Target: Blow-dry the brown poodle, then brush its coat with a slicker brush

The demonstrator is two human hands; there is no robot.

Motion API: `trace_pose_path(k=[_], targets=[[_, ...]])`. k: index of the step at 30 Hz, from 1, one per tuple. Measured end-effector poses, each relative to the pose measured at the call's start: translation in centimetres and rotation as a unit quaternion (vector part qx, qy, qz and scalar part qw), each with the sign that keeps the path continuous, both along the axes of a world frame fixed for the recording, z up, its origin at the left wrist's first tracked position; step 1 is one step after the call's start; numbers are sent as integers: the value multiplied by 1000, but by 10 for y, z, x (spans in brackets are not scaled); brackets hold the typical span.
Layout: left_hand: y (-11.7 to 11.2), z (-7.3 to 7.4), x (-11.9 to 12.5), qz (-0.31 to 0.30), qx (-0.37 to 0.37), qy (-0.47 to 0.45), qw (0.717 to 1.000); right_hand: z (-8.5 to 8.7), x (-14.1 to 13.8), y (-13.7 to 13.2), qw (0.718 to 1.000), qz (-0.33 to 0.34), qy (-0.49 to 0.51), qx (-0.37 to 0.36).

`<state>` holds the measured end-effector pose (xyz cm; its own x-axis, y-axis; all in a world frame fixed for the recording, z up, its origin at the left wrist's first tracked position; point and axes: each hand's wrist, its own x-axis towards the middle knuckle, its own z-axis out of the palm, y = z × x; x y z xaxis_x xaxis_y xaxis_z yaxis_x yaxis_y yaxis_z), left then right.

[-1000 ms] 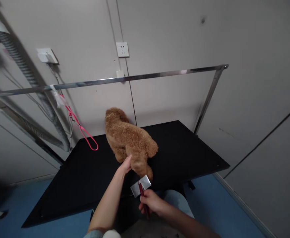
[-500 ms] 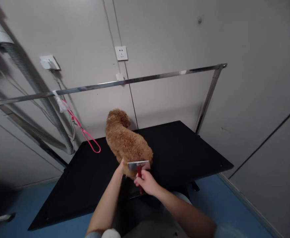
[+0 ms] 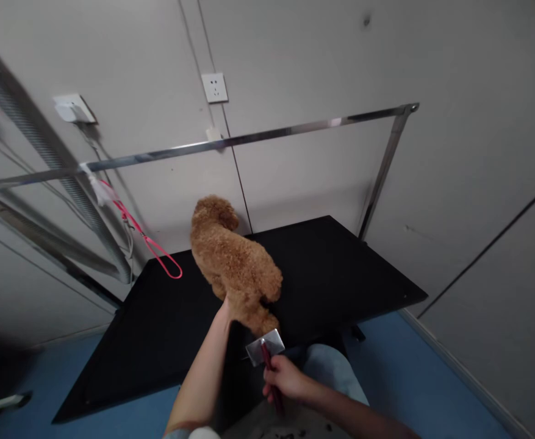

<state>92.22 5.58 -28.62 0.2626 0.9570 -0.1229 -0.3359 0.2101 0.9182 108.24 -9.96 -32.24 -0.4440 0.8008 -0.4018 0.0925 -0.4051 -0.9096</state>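
Note:
A curly brown dog [image 3: 235,256] stands on the black table, its head toward the wall and its rear toward me. One hind leg [image 3: 253,314] stretches back toward me near the table's front edge. My left hand [image 3: 224,310] grips this leg at its upper part; the fingers are mostly hidden by the fur. In my right hand [image 3: 284,377], closed around the dark red handle, is a slicker brush [image 3: 265,347]. Its flat metal head is at the paw end of the leg, back toward me; whether the pins touch the fur is hidden.
The black grooming table [image 3: 340,274] has a metal bar [image 3: 267,135] above it. A pink leash loop [image 3: 157,250] hangs from the bar at the left, beside a grey hose [image 3: 88,213]. Wall sockets [image 3: 215,88] sit behind.
My right hand has drawn the brush down toward me, from the dog's rear to the paw end. The hind leg now shows stretched out. My left hand stays by the leg.

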Motion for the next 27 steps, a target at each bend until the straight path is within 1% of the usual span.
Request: trace_pose_path(k=[2,4,6,8,10,13,16,18,21,23,25,27], targets=[[0,-8,2,25,-46,-42,998,-4,6,-4,1000,9,1,-7],[-3,-17,4,45,-94,-84,991,-6,12,7,1000,-17,4,13],[-7,-27,9,63,-113,-113,985,-12,18,17,998,-52,-8,29],[-12,-35,15,77,-106,-126,983,-21,25,15,997,-63,-26,22],[-18,-42,22,81,-93,-128,984,-28,31,4,998,-53,-37,5],[-28,-50,32,70,-68,-134,986,-30,37,-4,999,-37,-34,1],[-34,-53,37,68,-48,-142,986,-32,42,2,997,-54,-42,31],[-37,-54,39,63,-48,-143,987,-39,47,-1,996,-62,-57,42],[-41,-51,41,54,-47,-137,988,-52,55,-20,997,-24,-72,17],[-45,-50,41,57,-40,-139,988,-57,57,-28,997,3,-72,-1],[-48,-51,42,74,-41,-135,987,-57,57,-24,998,4,-63,6],[-49,-52,44,109,-52,-136,983,-57,57,-12,998,-19,-56,30]])
